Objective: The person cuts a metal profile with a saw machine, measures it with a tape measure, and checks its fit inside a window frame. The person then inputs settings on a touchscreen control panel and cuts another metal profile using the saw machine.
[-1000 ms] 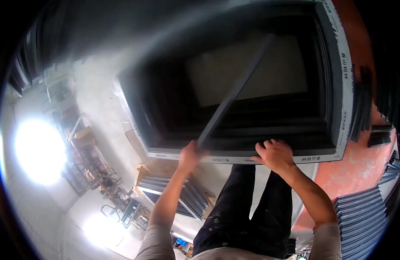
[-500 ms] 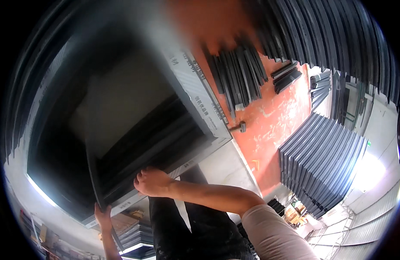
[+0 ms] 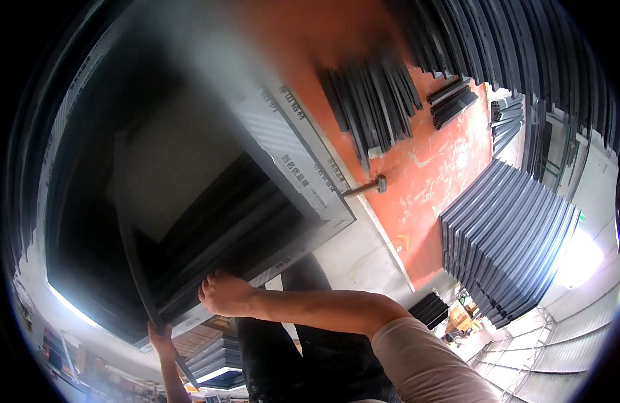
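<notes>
dark frame (image 3: 303, 178) lies before us, filling the left of the view, its pale-wrapped right side ending in a corner near our legs (image 3: 276, 356). its far end fades into a whitish blur, and its inside is so dark that we cannot count the layers there.

our left hand (image 3: 162, 341) is closed around a dark bar (image 3: 141, 289) at the frame's near edge; the bar slants across the opening, and its upper end is lost in the shadow. our right hand (image 3: 226, 294) sits at the same edge, fingers curled down, but the fingertips are hidden and we cannot tell whether they are clamped on the rim. the two hands are apart, with a short run of edge between them. our left forearm is cut off at the lower border.

below the left side we see stacked frames (image 3: 219, 359), partly covered by the bar and our legs. to the right, pale ground (image 3: 364, 252) lies between the frame's corner and the orange-red surface (image 3: 424, 201). a short rod (image 3: 370, 186) juts from just beside the frame's right side. the stack of grey profiles (image 3: 508, 238) stands well apart.
</notes>
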Available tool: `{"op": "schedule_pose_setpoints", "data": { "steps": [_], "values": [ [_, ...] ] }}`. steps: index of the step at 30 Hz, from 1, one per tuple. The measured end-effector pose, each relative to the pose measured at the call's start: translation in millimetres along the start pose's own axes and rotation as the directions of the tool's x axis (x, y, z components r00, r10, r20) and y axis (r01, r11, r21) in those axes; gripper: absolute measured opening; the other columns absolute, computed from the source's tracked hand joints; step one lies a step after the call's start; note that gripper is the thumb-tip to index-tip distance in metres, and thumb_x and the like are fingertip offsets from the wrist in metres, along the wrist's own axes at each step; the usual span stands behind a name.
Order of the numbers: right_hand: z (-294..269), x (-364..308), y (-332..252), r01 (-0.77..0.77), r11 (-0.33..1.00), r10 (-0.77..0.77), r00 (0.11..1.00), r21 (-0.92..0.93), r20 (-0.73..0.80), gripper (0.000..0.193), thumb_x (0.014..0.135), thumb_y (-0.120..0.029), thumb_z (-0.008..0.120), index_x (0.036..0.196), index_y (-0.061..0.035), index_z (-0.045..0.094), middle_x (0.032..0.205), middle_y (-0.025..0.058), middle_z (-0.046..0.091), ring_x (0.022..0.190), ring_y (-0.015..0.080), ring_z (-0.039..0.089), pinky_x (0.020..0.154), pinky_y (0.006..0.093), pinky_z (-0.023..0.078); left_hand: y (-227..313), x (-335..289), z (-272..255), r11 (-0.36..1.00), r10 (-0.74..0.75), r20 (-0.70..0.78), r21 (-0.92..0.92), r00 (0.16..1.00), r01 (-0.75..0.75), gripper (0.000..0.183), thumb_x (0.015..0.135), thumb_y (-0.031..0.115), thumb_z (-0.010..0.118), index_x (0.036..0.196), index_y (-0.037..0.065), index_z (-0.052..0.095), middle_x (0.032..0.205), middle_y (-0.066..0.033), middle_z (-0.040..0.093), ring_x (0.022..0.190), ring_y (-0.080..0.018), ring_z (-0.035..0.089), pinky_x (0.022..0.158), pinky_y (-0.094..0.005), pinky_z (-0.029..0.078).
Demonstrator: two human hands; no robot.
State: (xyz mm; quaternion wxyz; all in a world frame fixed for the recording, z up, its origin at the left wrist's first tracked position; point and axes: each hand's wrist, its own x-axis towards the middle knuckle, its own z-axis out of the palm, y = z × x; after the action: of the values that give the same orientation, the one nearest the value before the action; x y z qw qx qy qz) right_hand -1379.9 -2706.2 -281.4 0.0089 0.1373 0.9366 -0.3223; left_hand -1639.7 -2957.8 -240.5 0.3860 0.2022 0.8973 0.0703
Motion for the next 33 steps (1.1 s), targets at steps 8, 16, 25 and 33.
{"op": "schedule_pose_setpoints", "data": {
  "steps": [8, 16, 25, 33],
  "values": [
    [3.8, 6.2, -6.3, 0.021, 0.995, -0.019, 1.000, 0.099, -0.017, 0.019, 0.079, -0.019, 0.064, 0.086, -0.0032, 0.071, 0.085, 0.0124, 0.070, 0.079, 0.0259, 0.065, 0.071, 0.0382, 0.053, -22.0, -6.8, -4.6, 0.999, -0.017, -0.135, 0.044, 0.991, 0.023, 0.050, 0.080, 0.014, 0.075, 0.119, -0.007, 0.054, 0.100, -0.0141, 0.064, 0.090, -0.0228, 0.058, 0.084, -0.0345, 0.047],
    [-61.1, -42.3, -9.2, -0.334, 0.926, 0.323, 0.942, 0.177, 0.087, 0.028, 0.080, -0.033, 0.066, 0.082, -0.0055, 0.071, 0.085, 0.0131, 0.070, 0.078, 0.0306, 0.067, 0.070, 0.0405, 0.054, 100.9, -78.2, -22.7, 0.969, 0.218, -0.171, 0.156, 0.961, -0.192, 0.035, 0.082, 0.019, 0.073, 0.098, -0.006, 0.054, 0.084, -0.0151, 0.058, 0.076, -0.0257, 0.054, 0.073, -0.0381, 0.046],
    [-172.0, -250.3, -89.7, -0.770, 0.591, 0.804, 0.538, 0.240, -0.255, 0.050, 0.085, -0.058, 0.059, 0.078, -0.0094, 0.062, 0.067, 0.0078, 0.060, 0.064, 0.0311, 0.063, 0.053, 0.0434, 0.049, 170.9, -144.3, -20.3, 0.876, 0.474, 0.005, -0.097, 0.880, -0.472, 0.022, 0.084, 0.012, 0.066, 0.092, -0.002, 0.051, 0.077, -0.0092, 0.052, 0.073, -0.0205, 0.050, 0.067, -0.0344, 0.044],
    [-172.9, -436.7, -154.1, -0.788, 0.197, 0.950, 0.007, 0.583, -0.312, 0.052, 0.085, -0.059, 0.058, 0.082, -0.0079, 0.066, 0.072, 0.0138, 0.064, 0.069, 0.0357, 0.064, 0.059, 0.0465, 0.049, 333.7, -212.9, 57.0, 0.260, 0.947, 0.252, -0.238, 0.199, -0.936, 0.027, 0.080, 0.019, 0.067, 0.095, 0.000, 0.056, 0.065, -0.0074, 0.060, 0.055, -0.0160, 0.060, 0.057, -0.0312, 0.048]
  ]
}}
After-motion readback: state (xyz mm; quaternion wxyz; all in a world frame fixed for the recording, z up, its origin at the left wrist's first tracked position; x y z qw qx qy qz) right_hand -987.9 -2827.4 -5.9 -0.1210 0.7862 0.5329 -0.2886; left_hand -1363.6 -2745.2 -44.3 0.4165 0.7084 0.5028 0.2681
